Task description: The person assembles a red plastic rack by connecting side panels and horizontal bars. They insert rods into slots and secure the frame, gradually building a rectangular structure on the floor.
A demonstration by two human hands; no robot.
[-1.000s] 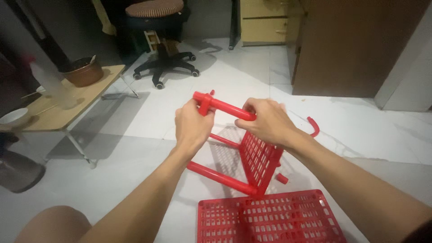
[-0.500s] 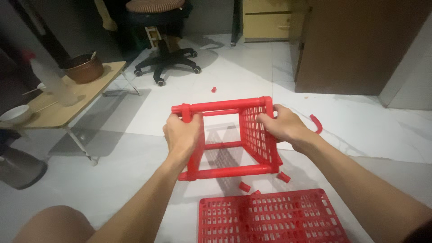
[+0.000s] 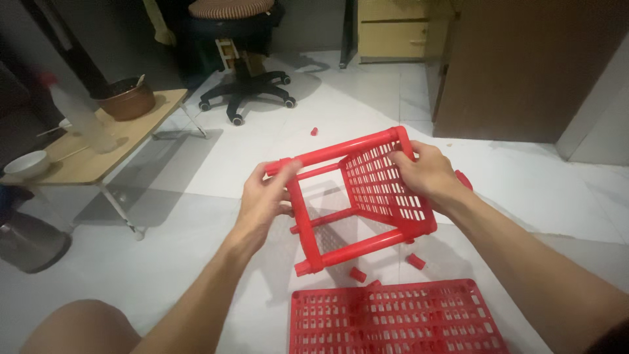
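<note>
I hold a red plastic rack frame (image 3: 357, 196) of tubes and one slotted shelf panel above the white tiled floor (image 3: 196, 262). My left hand (image 3: 263, 196) grips the tube at the frame's left corner. My right hand (image 3: 427, 172) grasps the slotted panel's upper right edge. The frame is tilted, its panel facing me. A second red slotted shelf panel (image 3: 396, 318) lies flat on the floor just in front of me. Small red connector pieces (image 3: 357, 274) lie between the frame and that panel.
A low wooden folding table (image 3: 98, 147) with a brown pot (image 3: 129, 101) and a white bowl (image 3: 25, 162) stands at left. A black wheeled chair (image 3: 242, 85) is behind. A brown cabinet (image 3: 517, 65) stands at right. A loose red piece (image 3: 314, 131) lies farther off on the floor.
The frame has turned in my hands from edge-on to tilted with the slotted panel facing me. My left hand shifted along the left tube; my right hand moved to the panel's upper right.
</note>
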